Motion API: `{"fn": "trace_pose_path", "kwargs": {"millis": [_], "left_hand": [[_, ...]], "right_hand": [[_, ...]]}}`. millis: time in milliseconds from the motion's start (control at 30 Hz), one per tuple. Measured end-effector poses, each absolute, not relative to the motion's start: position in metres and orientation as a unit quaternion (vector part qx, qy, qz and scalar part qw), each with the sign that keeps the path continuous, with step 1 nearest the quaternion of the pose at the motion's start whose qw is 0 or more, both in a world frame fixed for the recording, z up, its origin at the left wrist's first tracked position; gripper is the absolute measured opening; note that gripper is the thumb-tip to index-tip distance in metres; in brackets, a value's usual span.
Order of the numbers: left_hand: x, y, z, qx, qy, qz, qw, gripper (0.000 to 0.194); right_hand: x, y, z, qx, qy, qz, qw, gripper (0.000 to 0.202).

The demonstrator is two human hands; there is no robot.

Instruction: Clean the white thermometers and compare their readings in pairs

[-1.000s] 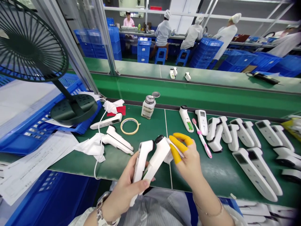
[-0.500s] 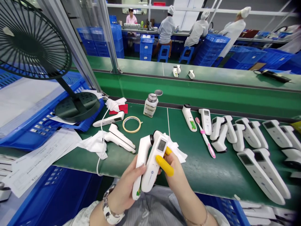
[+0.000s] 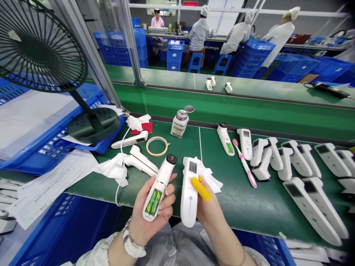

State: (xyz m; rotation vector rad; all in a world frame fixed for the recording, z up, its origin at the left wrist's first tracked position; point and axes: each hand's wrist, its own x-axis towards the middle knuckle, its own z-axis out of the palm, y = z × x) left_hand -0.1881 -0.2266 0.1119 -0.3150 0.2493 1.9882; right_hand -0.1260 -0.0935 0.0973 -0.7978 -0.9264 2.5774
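Note:
In my left hand [image 3: 151,218] lies a white infrared thermometer [image 3: 163,173], its battery compartment uncovered and green batteries [image 3: 153,201] showing. My right hand [image 3: 208,203], with yellow finger cots on thumb and finger, grips a second infrared thermometer [image 3: 189,207]; characters show on its small screen [image 3: 193,167]. The two thermometers are apart, both held above the bench's front edge. Just behind the right hand is a crumpled white cloth [image 3: 209,177]. To the left of my left hand, more white thermometers [image 3: 140,160] lie beside another crumpled cloth [image 3: 112,169].
A metal-topped bottle [image 3: 179,125] and a tape roll [image 3: 156,146] stand on the green bench [image 3: 249,207]. A pink-and-white toothbrush [image 3: 244,164] lies near several thermometers [image 3: 313,207] at right. At left are a black fan [image 3: 94,123] and a blue basket [image 3: 16,159]. Several people sit beyond.
The two thermometers have moved apart. My left hand has turned its thermometer so the battery side faces up. The one in my right hand stands more upright, its screen now showing characters.

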Motion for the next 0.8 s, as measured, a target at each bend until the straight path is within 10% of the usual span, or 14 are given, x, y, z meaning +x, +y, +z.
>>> {"fn": "trace_pose_path", "kwargs": {"millis": [400, 800], "left_hand": [[-0.183, -0.224, 0.110, -0.100, 0.274, 0.849, 0.440, 0.016], [-0.180, -0.224, 0.121, -0.056, 0.330, 0.855, 0.397, 0.051]], "right_hand": [[-0.126, -0.096, 0.096, -0.257, -0.233, 0.934, 0.083, 0.036], [-0.124, -0.100, 0.095, -0.246, -0.175, 0.952, 0.049, 0.031]]}}
